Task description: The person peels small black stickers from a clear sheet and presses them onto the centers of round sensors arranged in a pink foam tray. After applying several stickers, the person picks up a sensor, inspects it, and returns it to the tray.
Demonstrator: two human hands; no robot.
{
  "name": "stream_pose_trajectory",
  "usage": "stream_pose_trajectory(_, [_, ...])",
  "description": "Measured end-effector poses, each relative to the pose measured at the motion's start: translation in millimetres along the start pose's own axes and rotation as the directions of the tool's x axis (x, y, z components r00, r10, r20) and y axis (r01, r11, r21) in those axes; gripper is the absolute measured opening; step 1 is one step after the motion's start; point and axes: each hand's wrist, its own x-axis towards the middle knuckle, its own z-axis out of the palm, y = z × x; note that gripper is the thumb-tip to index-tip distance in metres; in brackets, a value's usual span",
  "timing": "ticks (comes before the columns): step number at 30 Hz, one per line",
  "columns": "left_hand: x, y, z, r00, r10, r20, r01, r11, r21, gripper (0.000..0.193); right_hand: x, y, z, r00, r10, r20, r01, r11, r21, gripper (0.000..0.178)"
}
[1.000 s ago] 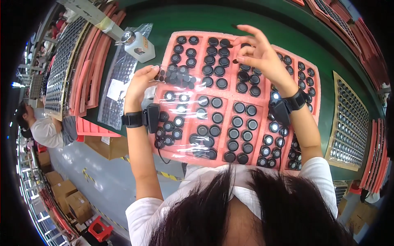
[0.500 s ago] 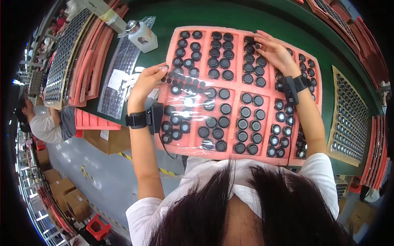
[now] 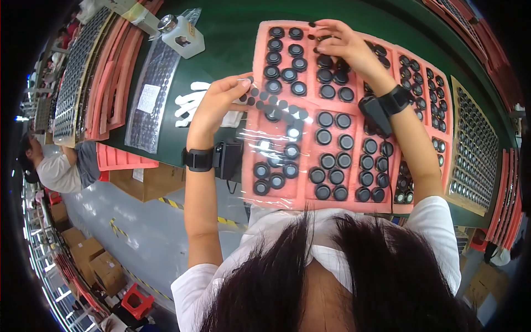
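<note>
At the far left a co-worker (image 3: 55, 169) sits beside stacked pink foam trays (image 3: 118, 83). On the green table (image 3: 232, 50) lies a plastic-wrapped sheet of dark discs (image 3: 145, 119) bearing a white label; near its upper end stands a white bottle (image 3: 188, 43) with a metal cap. A white glove (image 3: 189, 103) lies partly behind the left hand (image 3: 219, 105), whose thumb and fingers pinch the upper left corner of a clear plastic sheet (image 3: 278, 138). Small black discs (image 3: 274, 109) cling along the sheet's upper part, which hangs over the left side of a compartmented pink foam tray (image 3: 344, 207) filled with black round parts (image 3: 327, 161). Above the tray's upper compartments, the right hand (image 3: 348, 48) has its fingers bent and spread apart, black discs at several fingertips. Farther right is a tan-edged panel of round parts (image 3: 477, 157).
</note>
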Motion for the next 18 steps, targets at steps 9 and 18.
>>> stream_pose_trajectory(9, [8.1,16.1,3.4,0.997,-0.017,0.073,0.015,1.000,0.023,0.031,11.7,23.7,20.7,0.997,-0.077,0.002,0.077,0.997,-0.032,0.050])
stream_pose_trajectory(18, [53.0,27.4,-25.2,0.989,0.047,0.138,-0.074,0.978,0.197,0.022,4.9,14.5,34.9,0.986,-0.111,0.127,0.106,0.993,0.048,0.052])
